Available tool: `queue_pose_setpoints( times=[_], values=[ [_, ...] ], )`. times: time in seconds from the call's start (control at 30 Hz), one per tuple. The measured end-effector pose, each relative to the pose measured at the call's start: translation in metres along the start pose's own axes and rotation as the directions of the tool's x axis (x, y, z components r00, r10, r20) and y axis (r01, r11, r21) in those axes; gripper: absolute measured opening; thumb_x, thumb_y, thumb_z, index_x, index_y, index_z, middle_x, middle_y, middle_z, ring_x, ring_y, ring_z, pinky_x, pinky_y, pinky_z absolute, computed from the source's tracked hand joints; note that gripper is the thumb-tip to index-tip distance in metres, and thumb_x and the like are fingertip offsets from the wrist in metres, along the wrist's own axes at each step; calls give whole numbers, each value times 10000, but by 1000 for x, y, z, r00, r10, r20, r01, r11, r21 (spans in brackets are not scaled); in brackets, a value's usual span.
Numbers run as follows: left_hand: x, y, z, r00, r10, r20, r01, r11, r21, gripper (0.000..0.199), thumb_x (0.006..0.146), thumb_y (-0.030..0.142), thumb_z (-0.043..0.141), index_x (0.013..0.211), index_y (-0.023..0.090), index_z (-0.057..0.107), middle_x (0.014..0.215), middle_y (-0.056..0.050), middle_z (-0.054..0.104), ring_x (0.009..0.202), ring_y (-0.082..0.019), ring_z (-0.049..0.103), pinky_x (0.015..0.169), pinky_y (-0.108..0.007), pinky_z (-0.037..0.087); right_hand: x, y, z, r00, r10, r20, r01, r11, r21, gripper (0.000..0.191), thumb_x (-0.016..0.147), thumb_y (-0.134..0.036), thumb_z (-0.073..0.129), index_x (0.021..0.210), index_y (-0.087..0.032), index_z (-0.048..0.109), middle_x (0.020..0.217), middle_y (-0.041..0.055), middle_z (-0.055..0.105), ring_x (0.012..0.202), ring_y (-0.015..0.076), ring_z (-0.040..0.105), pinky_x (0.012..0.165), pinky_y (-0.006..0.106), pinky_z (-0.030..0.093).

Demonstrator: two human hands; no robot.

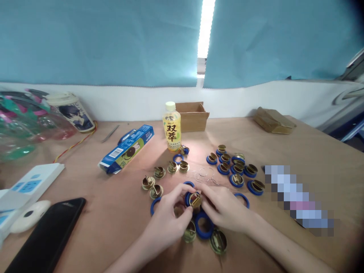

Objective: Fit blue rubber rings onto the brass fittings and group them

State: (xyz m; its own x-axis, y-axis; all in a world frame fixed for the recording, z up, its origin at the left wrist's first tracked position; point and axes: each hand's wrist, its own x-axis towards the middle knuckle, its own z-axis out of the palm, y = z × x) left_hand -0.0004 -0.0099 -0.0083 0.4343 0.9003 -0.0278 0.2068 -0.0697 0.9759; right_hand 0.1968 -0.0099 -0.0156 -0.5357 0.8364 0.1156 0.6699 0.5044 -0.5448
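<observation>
Between thumb and fingers, my left hand (173, 212) holds a brass part with a blue ring (195, 200). My right hand (224, 206) meets it from the right, fingertips pinched at its upper edge; whether they hold a smaller piece is hard to see. Just below both hands lie a loose blue ring (204, 225) and brass parts, one (218, 241) nearest me. Bare brass parts (156, 192) sit to the left. Several brass parts seated in blue rings (236, 179) are grouped at the right. Thin wire rings (202, 172) lie beyond my hands.
A yellow-labelled bottle (172, 131) stands before an open cardboard box (193, 117). A blue carton (127, 149), a black phone (47, 235), a white box (31, 184), spray bottles (25, 121) and a cup (72, 112) are left. A brown paper packet (273, 120) lies back right.
</observation>
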Motion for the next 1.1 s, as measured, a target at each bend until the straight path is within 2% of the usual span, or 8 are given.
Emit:
queue_pose_setpoints(
  times=[0.33,0.5,1.1],
  values=[
    [-1,-2,-1,1000,5,-4,-5,1000,25,330,794,48,507,1079,191,595,710,34,584,723,-167,623,626,-270,475,1,0,0,1000,3,9,-3,1000,4,309,924,-166,403,1202,-176,538,864,65,694,742,219,641,616,322,404],
    [-1,-2,0,1000,5,-8,-5,1000,27,341,791,44,517,1086,196,594,772,19,626,722,-160,624,628,-268,477,1,0,0,1000,3,11,-3,1000,11,302,915,-161,409,1185,-174,543,864,63,692,741,217,641,621,324,404],
    [1,0,1,1000,0,5,0,999,33,317,803,54,506,1083,182,580,793,5,632,752,-169,628,658,-282,486,1,1,1,1000,10,16,-10,1000,15,306,921,-165,414,1201,-180,538,869,54,685,744,215,633,623,321,396]
  ],
)
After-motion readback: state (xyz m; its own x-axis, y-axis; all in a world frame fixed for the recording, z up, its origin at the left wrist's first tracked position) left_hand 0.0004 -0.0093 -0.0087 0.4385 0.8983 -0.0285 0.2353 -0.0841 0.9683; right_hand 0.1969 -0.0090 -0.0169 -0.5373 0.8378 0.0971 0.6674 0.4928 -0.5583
